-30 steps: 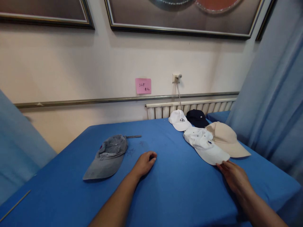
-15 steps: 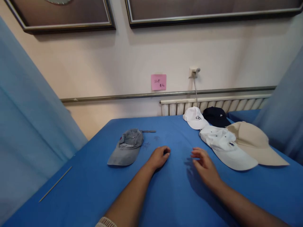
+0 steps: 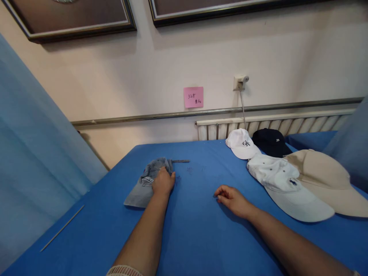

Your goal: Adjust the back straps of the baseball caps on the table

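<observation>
A grey washed baseball cap lies on the left part of the blue-covered table, brim toward me, its back strap stretched out to the right. My left hand is on the right side of its crown, fingers bent over the fabric and thumb at the crown's edge; part of the grip is hidden behind the hand. To the right, my right hand hovers just over the cloth, loosely curled, with a small gap between thumb and fingers and nothing plainly held. Nearest to it is a white cap with a dark logo.
Beyond that white cap sit a large beige cap, a white lettered cap and a navy cap. A thin stick lies at the left edge. Behind the table are a radiator and a wall rail; a blue curtain hangs left.
My left hand has gone left from the bare cloth onto the grey cap. My right hand has shifted left and its fingers have drawn closer together. The view has turned slightly.
</observation>
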Demonstrator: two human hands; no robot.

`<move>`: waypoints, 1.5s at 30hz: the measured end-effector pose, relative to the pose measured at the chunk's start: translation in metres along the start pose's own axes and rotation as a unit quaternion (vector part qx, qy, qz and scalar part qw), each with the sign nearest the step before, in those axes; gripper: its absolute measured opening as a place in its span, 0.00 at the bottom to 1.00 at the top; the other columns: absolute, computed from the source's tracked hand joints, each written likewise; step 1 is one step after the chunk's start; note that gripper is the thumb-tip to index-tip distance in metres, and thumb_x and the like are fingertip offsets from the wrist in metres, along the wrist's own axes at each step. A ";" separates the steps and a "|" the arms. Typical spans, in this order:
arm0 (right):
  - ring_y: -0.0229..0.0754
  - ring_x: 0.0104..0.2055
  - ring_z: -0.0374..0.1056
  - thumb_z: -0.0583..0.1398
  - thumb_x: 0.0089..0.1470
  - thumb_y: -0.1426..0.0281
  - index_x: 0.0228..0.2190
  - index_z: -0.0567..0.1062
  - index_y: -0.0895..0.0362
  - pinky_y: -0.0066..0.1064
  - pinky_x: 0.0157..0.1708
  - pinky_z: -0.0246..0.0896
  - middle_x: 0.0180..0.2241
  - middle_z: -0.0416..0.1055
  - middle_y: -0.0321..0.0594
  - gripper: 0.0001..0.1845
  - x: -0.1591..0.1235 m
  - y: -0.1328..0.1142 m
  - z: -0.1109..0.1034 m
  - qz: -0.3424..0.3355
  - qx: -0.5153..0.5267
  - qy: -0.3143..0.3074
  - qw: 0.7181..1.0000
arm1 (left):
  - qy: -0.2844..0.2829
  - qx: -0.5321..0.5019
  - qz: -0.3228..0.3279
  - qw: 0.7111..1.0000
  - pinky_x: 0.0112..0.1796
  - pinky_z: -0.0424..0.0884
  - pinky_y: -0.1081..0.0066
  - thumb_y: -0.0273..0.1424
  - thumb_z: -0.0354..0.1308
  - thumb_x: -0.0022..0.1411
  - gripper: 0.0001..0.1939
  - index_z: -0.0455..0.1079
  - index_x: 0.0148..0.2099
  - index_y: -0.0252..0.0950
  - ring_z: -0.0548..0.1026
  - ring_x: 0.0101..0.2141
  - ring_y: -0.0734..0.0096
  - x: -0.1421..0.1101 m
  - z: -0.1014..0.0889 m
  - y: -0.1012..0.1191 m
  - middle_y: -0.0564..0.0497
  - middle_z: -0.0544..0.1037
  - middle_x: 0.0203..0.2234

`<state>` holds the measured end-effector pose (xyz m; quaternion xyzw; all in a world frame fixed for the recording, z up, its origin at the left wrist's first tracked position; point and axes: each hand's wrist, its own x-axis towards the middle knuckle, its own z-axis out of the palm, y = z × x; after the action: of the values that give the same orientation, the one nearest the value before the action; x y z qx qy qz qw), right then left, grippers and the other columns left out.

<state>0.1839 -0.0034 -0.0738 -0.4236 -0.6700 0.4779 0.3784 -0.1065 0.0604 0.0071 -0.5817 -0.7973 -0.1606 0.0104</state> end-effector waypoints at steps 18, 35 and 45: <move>0.45 0.48 0.68 0.55 0.51 0.70 0.36 0.73 0.55 0.36 0.43 0.65 0.45 0.71 0.46 0.10 0.007 -0.024 -0.030 -0.127 0.000 0.387 0.913 | -0.123 -0.226 0.451 0.855 0.46 0.68 0.66 0.17 0.47 0.48 0.12 0.67 0.28 0.37 0.71 0.42 0.65 -0.050 0.015 0.053 0.49 0.77 0.39; 0.40 0.26 0.68 0.53 0.42 0.72 0.27 0.73 0.55 0.31 0.29 0.63 0.24 0.72 0.36 0.10 0.018 -0.005 -0.036 0.023 0.053 0.252 0.966 | -0.136 -0.209 0.407 0.879 0.35 0.69 0.71 0.29 0.52 0.60 0.07 0.70 0.38 0.37 0.73 0.31 0.70 -0.084 -0.022 0.066 0.51 0.75 0.31; 0.37 0.28 0.67 0.55 0.48 0.74 0.38 0.77 0.55 0.29 0.30 0.63 0.31 0.75 0.36 0.15 0.013 0.005 -0.022 -0.002 -0.069 0.121 0.990 | -0.108 -0.189 0.421 0.880 0.59 0.60 0.57 0.28 0.54 0.60 0.16 0.71 0.51 0.38 0.68 0.56 0.60 -0.068 0.003 0.054 0.46 0.73 0.55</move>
<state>0.2007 0.0164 -0.0716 -0.5020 -0.6515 0.3754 0.4273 -0.0337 0.0135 0.0040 -0.8674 -0.4276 -0.2249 -0.1193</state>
